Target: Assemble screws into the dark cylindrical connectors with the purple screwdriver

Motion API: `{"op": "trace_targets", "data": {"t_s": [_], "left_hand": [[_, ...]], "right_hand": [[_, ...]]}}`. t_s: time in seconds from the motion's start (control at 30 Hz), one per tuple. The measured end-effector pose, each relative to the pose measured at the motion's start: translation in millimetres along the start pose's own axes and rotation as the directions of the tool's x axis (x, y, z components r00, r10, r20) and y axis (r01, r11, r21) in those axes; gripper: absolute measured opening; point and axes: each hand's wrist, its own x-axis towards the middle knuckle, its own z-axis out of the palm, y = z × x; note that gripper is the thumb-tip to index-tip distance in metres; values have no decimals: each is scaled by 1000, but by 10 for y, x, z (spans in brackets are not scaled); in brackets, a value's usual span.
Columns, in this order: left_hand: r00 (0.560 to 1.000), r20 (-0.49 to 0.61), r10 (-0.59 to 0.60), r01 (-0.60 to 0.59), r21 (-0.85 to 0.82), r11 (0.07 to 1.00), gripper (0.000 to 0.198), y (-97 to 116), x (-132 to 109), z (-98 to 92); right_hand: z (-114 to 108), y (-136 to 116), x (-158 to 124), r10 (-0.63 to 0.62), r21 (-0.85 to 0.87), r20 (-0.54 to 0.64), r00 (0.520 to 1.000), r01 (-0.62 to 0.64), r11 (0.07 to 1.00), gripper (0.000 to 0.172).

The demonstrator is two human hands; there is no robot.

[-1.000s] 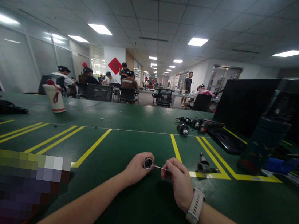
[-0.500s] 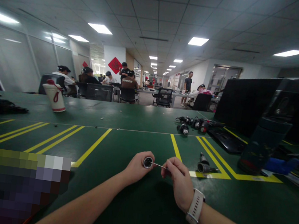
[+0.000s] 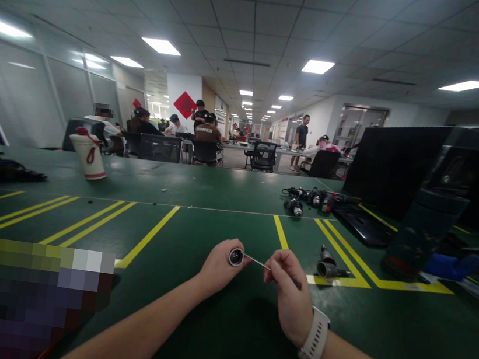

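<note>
My left hand (image 3: 220, 265) is wrapped round a small cylindrical part (image 3: 236, 257), its round metal rim and dark hollow end facing me. In my right hand (image 3: 290, 292) is a thin screwdriver (image 3: 257, 261), pinched by the fingers, with a bit of its dark handle showing below them. The shaft points left, its tip at the right side of the cylinder's rim; whether it touches I cannot tell. Right of that hand lie dark metal connector pieces (image 3: 330, 269) on the green table (image 3: 186, 314).
A white cup (image 3: 90, 157) stands at the far left. Several cabled connectors (image 3: 301, 199) lie at the back right, near a black tray-like object (image 3: 361, 224). A tall dark bottle (image 3: 425, 227) stands before black monitors (image 3: 394, 164). Several people sit beyond the table.
My right hand has shifted slightly right, drawing the screwdriver tip back from inside the cylinder's opening toward its rim. The left hand has barely moved.
</note>
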Motion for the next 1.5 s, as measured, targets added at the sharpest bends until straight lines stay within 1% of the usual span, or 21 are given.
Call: {"op": "trace_targets", "data": {"t_s": [0.1,0.2,0.3,0.37,0.43,0.47,0.57,0.63,0.67,0.73,0.87,0.93,0.97,1.03,1.07,1.1,1.2,1.3,1.37,1.43,1.5], "left_hand": [[1000,-20,-2,3,21,1000,18,-16,5,9],[999,-42,-8,10,41,999,23,-26,11,13],[1000,-28,-5,7,75,997,24,-21,9,22],[1000,23,17,-20,100,995,21,-2,0,32],[993,103,53,-65,119,991,17,31,-13,38],[986,149,72,-91,124,988,18,53,-20,39],[955,273,116,-155,127,980,31,118,-32,26],[937,327,125,-176,129,976,40,151,-32,12],[930,344,126,-181,133,974,41,161,-31,7],[922,367,127,-190,141,972,38,176,-29,3],[912,380,154,-223,143,964,29,193,-31,12],[911,369,184,-248,132,960,39,195,-32,18],[913,356,198,-258,127,958,51,192,-32,21],[921,325,214,-266,126,956,77,177,-32,27],[926,312,215,-265,129,956,86,166,-33,31],[929,303,211,-261,134,956,91,155,-35,34],[930,311,194,-248,144,958,88,139,-49,38],[930,327,166,-226,155,962,83,155,-64,27],[931,337,143,-207,162,965,79,176,-71,13],[930,346,127,-193,165,967,77,195,-75,0],[928,355,117,-185,164,969,75,206,-78,-10]], "right_hand": [[12,7,-5,-36,-49,-11,999,35,998,8],[18,-6,3,-72,-145,-28,997,67,987,10],[21,-22,21,-92,-281,14,996,93,955,12],[25,-14,33,-93,-365,56,994,107,925,10],[27,13,45,-81,-436,86,993,111,893,7],[26,31,51,-73,-467,98,992,111,877,9],[23,78,64,-59,-552,136,989,125,825,17],[26,86,64,-64,-607,153,986,145,781,19],[32,81,59,-73,-635,160,984,159,756,20],[53,51,40,-96,-691,189,977,201,694,22],[94,-63,18,-116,-779,318,941,329,534,22],[75,-129,51,-112,-819,354,929,365,443,19],[49,-159,82,-113,-840,356,928,370,396,18],[-39,-209,169,-116,-885,341,933,361,295,17],[-97,-227,218,-116,-906,329,937,348,242,17],[-161,-239,268,-112,-925,313,943,330,187,17],[-349,-247,392,-85,-963,265,961,268,33,15],[-472,-231,462,-44,-972,224,974,220,-81,15],[-514,-230,492,-9,-973,192,981,189,-133,13],[-547,-254,530,33,-974,155,987,159,-163,12],[-598,-307,583,63,-978,106,992,115,-176,18]]}}
